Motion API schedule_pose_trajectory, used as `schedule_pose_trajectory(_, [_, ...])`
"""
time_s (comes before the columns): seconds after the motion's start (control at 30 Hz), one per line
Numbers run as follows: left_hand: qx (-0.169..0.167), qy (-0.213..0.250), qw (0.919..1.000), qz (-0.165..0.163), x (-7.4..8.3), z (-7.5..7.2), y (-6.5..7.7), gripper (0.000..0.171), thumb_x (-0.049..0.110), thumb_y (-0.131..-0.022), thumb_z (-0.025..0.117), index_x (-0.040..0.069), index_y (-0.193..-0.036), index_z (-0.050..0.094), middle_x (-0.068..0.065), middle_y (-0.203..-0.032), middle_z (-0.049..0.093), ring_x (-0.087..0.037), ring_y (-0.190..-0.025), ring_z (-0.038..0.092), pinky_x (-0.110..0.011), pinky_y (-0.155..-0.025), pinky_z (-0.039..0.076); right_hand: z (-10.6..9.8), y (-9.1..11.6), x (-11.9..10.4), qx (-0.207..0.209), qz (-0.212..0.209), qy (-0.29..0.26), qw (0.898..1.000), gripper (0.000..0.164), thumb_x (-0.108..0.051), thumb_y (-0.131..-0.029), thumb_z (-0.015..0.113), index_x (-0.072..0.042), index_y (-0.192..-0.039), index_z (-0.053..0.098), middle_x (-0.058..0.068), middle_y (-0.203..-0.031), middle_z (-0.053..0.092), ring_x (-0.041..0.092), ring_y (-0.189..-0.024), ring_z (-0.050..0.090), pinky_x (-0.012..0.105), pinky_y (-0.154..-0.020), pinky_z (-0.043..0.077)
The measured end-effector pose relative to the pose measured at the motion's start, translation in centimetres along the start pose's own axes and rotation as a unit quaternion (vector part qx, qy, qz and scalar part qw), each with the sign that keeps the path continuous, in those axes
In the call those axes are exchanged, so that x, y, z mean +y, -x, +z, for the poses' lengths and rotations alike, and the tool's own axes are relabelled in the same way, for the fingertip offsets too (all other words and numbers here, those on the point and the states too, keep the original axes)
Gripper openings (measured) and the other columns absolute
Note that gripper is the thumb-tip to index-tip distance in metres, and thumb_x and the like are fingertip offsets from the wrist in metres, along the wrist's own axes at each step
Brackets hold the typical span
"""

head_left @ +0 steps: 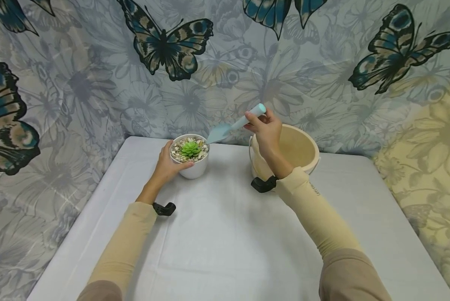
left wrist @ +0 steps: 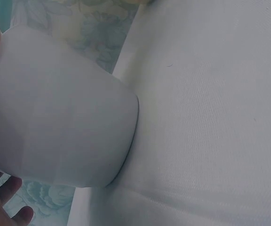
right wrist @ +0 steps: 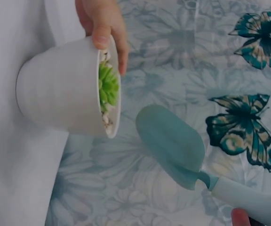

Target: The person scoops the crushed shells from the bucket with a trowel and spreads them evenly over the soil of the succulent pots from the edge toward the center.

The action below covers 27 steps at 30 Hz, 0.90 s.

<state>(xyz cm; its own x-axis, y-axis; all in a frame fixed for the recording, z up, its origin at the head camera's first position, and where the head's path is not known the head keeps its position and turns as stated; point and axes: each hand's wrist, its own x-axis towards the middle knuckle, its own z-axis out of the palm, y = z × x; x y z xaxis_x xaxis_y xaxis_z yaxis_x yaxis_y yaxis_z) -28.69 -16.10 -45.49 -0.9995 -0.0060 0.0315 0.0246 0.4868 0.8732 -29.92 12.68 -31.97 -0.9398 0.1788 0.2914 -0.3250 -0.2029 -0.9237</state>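
A white plant pot [head_left: 195, 170] stands on the table with a green succulent [head_left: 190, 149] among pale pebbles [head_left: 177, 153]. My left hand [head_left: 167, 162] grips it at the left side, thumb across the front and fingers by the far rim. In the left wrist view the pot's smooth wall [left wrist: 65, 108] fills the left half. My right hand [head_left: 268, 130] holds a light blue trowel [right wrist: 171, 146] by its handle, thumb and fingers round it. The trowel's blade points left and down beside the pot's right rim, with no soil visible on it.
A cream bucket [head_left: 258, 161] with a thin wire handle stands right of the pot, partly behind my right forearm. White cloth [head_left: 217, 242] covers the table. Butterfly-printed fabric [head_left: 225, 96] hangs along the table's back and sides.
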Motion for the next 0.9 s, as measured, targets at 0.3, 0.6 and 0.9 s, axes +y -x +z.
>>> schedule_pose_trajectory(0.3, [0.001,-0.004,1.0000,0.003,0.1,-0.1,-0.3,0.117,0.048,-0.074,0.082,0.014,-0.157,0.007,-0.020,-0.159,0.016,-0.038,-0.147,0.020,-0.059,-0.116,0.024,-1.2,-0.1,-0.7,-0.023,-0.006,-0.020,1.000,0.010,-0.007,-0.087,0.073,-0.006,-0.094,0.065,0.001,-0.086,0.072,0.015,-0.080,0.072,0.029,-0.072,0.060])
schedule_pose_trajectory(0.6, [0.000,-0.008,1.0000,0.001,0.0,0.1,-0.1,0.116,0.049,-0.074,0.082,0.015,-0.157,0.008,-0.019,-0.159,0.017,-0.038,-0.147,0.021,-0.059,-0.116,0.025,-2.7,0.1,-1.3,-0.024,0.014,-0.026,0.999,0.013,-0.009,-0.085,0.075,-0.008,-0.095,0.066,0.001,-0.087,0.071,0.014,-0.080,0.071,0.028,-0.072,0.060])
schedule_pose_trajectory(0.9, [0.002,-0.003,1.0000,0.000,0.0,0.0,-0.1,0.117,0.049,-0.073,0.082,0.013,-0.157,0.009,-0.019,-0.159,0.017,-0.038,-0.147,0.020,-0.060,-0.116,0.024,-4.0,0.2,-2.0,-0.022,0.014,-0.041,0.999,0.016,-0.008,-0.083,0.076,-0.004,-0.095,0.066,0.001,-0.081,0.070,0.014,-0.073,0.072,0.029,-0.071,0.060])
